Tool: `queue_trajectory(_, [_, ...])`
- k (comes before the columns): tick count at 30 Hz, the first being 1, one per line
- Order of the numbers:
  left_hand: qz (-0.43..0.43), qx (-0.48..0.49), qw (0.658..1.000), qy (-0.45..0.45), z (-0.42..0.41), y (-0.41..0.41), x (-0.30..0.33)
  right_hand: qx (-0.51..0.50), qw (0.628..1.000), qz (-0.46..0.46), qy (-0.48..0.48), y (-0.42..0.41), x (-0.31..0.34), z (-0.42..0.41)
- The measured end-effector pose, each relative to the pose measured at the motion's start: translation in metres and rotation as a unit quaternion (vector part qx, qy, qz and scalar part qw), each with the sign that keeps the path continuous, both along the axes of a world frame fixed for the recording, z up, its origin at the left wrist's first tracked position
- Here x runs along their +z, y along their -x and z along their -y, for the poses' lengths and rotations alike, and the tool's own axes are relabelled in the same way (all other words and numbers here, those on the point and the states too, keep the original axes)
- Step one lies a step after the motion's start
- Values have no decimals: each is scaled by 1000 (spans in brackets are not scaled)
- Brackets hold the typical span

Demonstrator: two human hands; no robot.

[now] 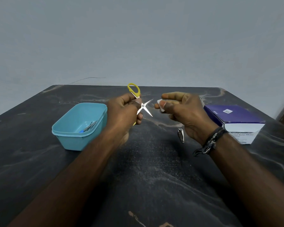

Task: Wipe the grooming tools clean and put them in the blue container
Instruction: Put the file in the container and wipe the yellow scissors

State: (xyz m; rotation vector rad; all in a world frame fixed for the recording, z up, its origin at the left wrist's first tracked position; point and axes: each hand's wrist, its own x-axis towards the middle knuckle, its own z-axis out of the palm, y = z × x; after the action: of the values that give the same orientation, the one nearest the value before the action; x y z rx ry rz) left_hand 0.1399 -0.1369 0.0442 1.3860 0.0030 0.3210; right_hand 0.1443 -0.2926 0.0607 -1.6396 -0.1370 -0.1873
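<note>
Yellow-handled scissors (pixel 142 104) are held up above a dark, marble-veined worktop (pixel 146 169), gripped in the person's left hand (pixel 123 112). The fingers (pixel 138 117) of that hand curl around the handles near the pivot, with 1 yellow loop standing up on the far side of the hand and the 2 steel blades spread apart in an X, pointing right. Just to the right of the blade tips, not touching them, the right hand (pixel 184 112) pinches a small white wipe (pixel 161 105) between thumb and a fingertip, while its other fingers stretch out loosely toward the left. A dark bracelet (pixel 208 141) circles the right wrist.

On the left of the worktop, beside the left forearm, sits the blue container (pixel 79 126), open at the top, with metal tools (pixel 90 126) already lying inside. A silver nail clipper (pixel 181 135) lies on the worktop just below the right hand. At the far right stands a purple and white box (pixel 236 122) of alcohol swabs.
</note>
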Motion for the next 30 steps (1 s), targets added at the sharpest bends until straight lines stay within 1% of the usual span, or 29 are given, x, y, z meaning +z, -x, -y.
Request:
queue_trajectory(4, [6,-52,998,-35,2,2,0,-22,998,58,-12,-1,1,2])
queue_trajectory(9, [-8,-85,996,-37,1,1,-2,-53,996,75,-6,-4,0,0])
queue_trajectory(12, [-20,-103,993,-50,2,3,-4,-41,996,77,-15,-3,1,0])
queue_trajectory(15, [-20,-118,991,-65,3,3,-4,-19,997,71,2,-1,0,-1])
queue_trajectory(18, [-16,-128,990,-60,2,3,-3,-5,997,71,14,1,-1,-2])
queue_trajectory(24, [-14,-136,989,-51,3,4,-3,-14,996,83,44,-1,-4,-3])
queue_trajectory(30, [-10,-137,989,-56,3,3,-3,-9,997,69,43,-1,-3,-1])
